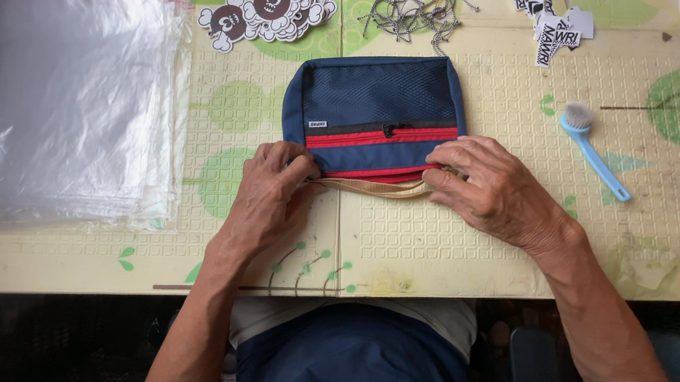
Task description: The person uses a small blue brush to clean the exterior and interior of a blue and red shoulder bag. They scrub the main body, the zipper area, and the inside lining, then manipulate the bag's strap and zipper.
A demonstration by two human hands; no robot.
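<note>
**Head view: both your hands on the pouch's near edge**

Head camera looks straight down on your work; a navy pouch (374, 113) with red zip bands and a mesh front lies flat near the middle of the mat (449, 248), closer to its far edge; your left hand (268, 197) pinches the pouch's near left corner, fingers curled onto the fabric; your right hand (495, 187) presses on the near right corner, fingertips on the red band; a tan strap (372, 188) runs along the near edge between both hands; a stack of clear plastic bags (69, 85) fills the mat's left side; round stickers (270, 4) and a bundle of cords (411, 11) sit at the far edge; a light blue brush (594, 150) lies towards the right edge.
</note>
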